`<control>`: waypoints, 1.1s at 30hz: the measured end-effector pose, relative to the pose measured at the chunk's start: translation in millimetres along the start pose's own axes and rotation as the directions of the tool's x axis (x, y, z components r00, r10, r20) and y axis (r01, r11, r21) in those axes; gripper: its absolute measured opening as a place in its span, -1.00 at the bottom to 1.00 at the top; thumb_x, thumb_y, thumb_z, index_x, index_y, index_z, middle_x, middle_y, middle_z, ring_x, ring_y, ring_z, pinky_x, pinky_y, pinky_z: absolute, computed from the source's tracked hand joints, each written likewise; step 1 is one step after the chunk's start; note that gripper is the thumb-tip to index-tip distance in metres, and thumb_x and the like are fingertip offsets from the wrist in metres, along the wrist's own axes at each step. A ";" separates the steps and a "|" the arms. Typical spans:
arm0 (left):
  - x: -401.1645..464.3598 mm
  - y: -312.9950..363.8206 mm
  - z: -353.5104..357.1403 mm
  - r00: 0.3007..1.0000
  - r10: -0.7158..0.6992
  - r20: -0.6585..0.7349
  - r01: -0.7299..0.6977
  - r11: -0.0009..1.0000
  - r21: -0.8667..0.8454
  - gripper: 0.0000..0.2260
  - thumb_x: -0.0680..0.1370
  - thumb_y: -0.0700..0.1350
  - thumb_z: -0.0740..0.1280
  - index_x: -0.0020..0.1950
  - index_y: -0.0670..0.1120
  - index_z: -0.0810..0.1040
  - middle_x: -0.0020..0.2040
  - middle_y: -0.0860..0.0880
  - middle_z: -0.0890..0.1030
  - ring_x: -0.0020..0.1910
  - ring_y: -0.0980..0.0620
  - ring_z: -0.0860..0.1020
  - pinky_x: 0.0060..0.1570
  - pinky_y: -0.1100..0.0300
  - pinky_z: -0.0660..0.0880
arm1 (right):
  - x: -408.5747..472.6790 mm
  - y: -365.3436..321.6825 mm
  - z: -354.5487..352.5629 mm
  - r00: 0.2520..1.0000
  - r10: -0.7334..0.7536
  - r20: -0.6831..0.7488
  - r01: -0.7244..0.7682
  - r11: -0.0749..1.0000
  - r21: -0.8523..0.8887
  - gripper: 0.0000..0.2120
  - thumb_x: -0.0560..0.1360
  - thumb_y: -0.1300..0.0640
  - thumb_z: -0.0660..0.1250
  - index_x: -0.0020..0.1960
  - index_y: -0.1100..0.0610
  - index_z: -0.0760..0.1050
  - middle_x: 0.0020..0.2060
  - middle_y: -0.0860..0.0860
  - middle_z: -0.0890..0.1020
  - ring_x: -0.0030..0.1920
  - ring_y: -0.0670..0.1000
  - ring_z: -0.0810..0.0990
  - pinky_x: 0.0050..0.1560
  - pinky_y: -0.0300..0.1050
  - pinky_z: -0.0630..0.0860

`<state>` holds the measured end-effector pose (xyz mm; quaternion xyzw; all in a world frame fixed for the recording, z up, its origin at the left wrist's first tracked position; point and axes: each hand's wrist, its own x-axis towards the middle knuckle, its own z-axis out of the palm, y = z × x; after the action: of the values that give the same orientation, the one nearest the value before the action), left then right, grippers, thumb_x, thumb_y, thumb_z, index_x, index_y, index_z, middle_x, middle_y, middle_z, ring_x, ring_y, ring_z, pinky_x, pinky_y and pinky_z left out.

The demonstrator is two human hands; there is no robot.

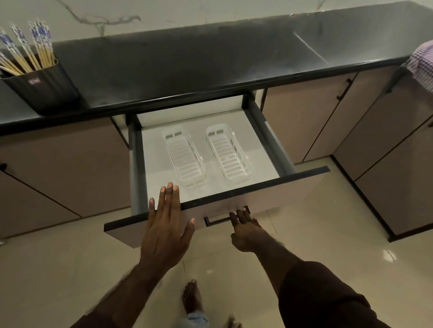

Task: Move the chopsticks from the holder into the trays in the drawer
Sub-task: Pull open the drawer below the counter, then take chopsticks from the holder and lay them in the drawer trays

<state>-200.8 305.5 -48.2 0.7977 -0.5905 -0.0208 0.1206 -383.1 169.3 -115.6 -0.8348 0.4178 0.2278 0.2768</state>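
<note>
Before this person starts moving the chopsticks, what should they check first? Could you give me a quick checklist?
1. Drawer pulled open enough to reach inside: ok.
2. Both white trays bare and ready: ok.
3. Chopsticks standing in the dark holder on the counter: ok, none moved yet.
4. Left hand free to pick up: ok, fingers straight over the drawer front.
5. Right hand free: cannot tell; its fingers are at the drawer handle, grip unclear.
6. Holder steady on the counter edge: cannot tell.
</note>
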 end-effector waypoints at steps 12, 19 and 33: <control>38.0 -19.6 -56.0 0.995 -0.004 -0.096 -0.008 0.992 -0.129 -0.35 0.62 0.12 -0.02 0.55 -0.09 -0.29 0.58 -0.07 -0.22 0.56 0.04 -0.24 0.47 0.14 -0.37 | -37.8 -111.3 -141.4 0.981 -0.131 -0.144 0.153 0.976 0.155 -0.66 0.63 0.12 0.13 0.29 0.24 0.52 0.28 0.18 0.57 0.26 0.18 0.51 0.29 0.06 0.43; 83.8 -80.2 -122.8 0.969 0.013 -0.247 -0.076 0.966 -0.247 -0.37 0.63 0.10 0.01 0.57 -0.10 -0.21 0.59 -0.03 -0.19 0.56 0.06 -0.24 0.49 0.11 -0.31 | -41.6 -205.9 -216.4 0.827 -0.145 -0.543 0.309 0.925 0.223 -0.69 0.60 0.05 0.22 0.28 0.10 0.56 0.23 0.04 0.63 0.19 0.06 0.59 0.24 -0.01 0.51; 154.6 -290.3 -276.9 0.877 0.066 -0.476 -0.237 0.922 -0.308 -0.39 0.62 -0.01 0.14 0.58 -0.18 -0.02 0.59 -0.14 0.01 0.58 -0.03 -0.06 0.54 -0.05 -0.08 | 8.8 -437.5 -291.3 0.523 -0.114 -0.844 0.487 0.853 0.186 -0.78 0.57 0.00 0.32 0.14 0.06 0.61 -0.02 -0.05 0.71 -0.07 -0.16 0.61 0.03 -0.29 0.49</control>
<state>166.5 285.0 174.4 0.6952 -0.5934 0.0701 0.3996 25.4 192.0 214.4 -0.8292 0.3791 -0.3212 0.2561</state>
